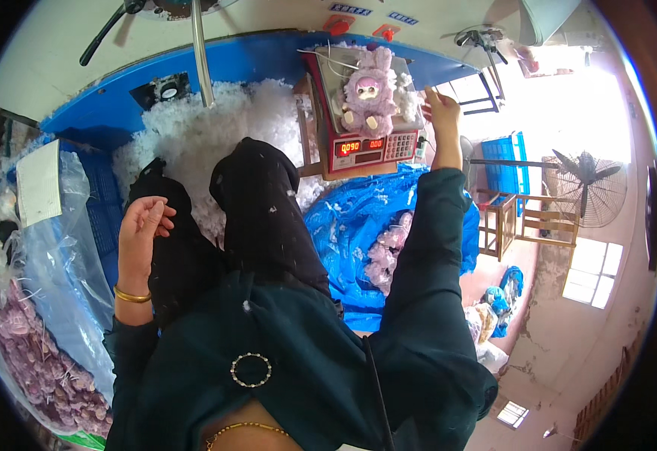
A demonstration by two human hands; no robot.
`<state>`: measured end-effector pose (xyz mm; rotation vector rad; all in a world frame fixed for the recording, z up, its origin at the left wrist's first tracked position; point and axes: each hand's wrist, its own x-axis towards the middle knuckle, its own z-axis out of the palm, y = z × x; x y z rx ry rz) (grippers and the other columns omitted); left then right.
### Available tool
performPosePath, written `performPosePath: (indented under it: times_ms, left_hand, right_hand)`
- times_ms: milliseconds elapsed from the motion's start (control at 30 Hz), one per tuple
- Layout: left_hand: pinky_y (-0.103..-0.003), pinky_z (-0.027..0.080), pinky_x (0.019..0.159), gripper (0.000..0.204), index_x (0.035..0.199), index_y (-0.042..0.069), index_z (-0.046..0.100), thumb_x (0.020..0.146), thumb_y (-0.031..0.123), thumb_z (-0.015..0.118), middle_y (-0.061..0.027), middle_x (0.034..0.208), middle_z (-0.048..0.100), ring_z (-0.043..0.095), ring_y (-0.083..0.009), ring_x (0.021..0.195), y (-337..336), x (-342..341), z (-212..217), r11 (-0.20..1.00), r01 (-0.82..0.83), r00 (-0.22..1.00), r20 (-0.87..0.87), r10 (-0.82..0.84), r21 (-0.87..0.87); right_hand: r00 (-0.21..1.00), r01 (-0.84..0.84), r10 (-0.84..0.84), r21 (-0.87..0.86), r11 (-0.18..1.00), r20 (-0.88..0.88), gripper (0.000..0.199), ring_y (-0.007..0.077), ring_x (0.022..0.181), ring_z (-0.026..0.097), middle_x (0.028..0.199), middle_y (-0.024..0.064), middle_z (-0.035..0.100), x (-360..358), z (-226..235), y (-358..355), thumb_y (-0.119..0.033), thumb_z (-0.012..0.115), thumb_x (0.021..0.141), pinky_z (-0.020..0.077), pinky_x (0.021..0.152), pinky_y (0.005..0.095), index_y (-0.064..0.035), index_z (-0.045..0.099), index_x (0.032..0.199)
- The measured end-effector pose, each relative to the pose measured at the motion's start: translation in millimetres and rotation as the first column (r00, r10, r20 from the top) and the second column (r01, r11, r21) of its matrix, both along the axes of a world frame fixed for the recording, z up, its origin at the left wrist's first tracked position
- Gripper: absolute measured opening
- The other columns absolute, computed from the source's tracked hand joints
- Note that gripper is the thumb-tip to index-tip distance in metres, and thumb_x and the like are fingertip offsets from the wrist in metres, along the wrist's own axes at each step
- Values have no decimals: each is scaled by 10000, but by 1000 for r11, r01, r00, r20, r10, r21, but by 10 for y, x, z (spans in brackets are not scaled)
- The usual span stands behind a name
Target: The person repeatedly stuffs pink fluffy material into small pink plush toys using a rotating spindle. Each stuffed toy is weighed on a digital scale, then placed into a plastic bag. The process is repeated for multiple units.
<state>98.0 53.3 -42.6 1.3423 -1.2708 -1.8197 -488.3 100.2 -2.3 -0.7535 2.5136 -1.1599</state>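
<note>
A pink plush toy with long ears lies face up on the tray of a red weighing scale with a lit display and keypad. White stuffing fluff rests beside the toy on the scale. My right hand is just right of the scale, fingers stretched toward its edge, holding nothing that I can see. Over my left thigh hovers my left hand, its fingers loosely bent and apart with nothing visible in them. A gold bangle circles that wrist.
White stuffing is heaped beyond my knees, under a metal tube. On the left, a clear bag holds pink plush pieces. A blue plastic sack with more pink plush sits below the scale. A fan stands at right.
</note>
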Motion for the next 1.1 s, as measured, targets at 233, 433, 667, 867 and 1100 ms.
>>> performPosePath:
  times_ms: [233, 433, 667, 867, 1100]
  left_hand:
    - [-212, 472, 662, 207, 1080, 44, 586, 958, 196, 515, -70, 929, 647, 594, -104, 756, 49, -298, 7, 986, 159, 983, -80, -163, -52]
    - [-271, 514, 651, 364, 1199, 36, 522, 991, 321, 432, -122, 1124, 595, 625, -160, 799, -19, -416, -87, 949, 154, 946, -317, -62, 275]
    - [-277, 480, 557, 131, 930, 46, 586, 870, 145, 648, 5, 701, 594, 554, -141, 543, 178, -298, 168, 998, 27, 915, -405, -2, 58]
    - [-440, 346, 1043, 635, 1290, 16, 429, 801, 318, 699, -261, 1337, 382, 375, -431, 1240, 198, 1124, -225, 767, -61, 646, 560, 518, -639]
    - [-485, 342, 1026, 878, 1333, -9, 396, 765, 628, 599, -311, 1303, 435, 434, -448, 1201, 2319, 4269, -494, 382, -521, -685, 641, 347, -763]
  right_hand:
    - [812, -501, 579, 415, 760, -81, 685, 255, 876, 664, 952, 174, 686, 641, -546, -747, -490, 777, 618, 519, 749, 360, 26, 642, 1048]
    - [125, -987, 972, -76, 143, 198, 656, 245, 885, 634, 960, 140, 662, 2865, 179, -620, -322, 855, 560, 491, 803, 345, -31, 596, 1088]
    - [470, -870, 826, 2, 494, 312, 686, 302, 926, 618, 992, 143, 647, 2741, 195, 181, -326, 829, 581, 476, 834, 392, -54, 562, 1151]
    - [591, -784, 624, 183, 593, 511, 636, 298, 921, 620, 1006, 138, 640, 2057, -416, 435, -326, 789, 627, 483, 815, 396, -69, 554, 1160]
    - [655, -749, 512, 393, 533, 555, 578, 295, 915, 622, 1021, 132, 633, 1622, -694, 321, -325, 742, 681, 491, 793, 401, -86, 546, 1170]
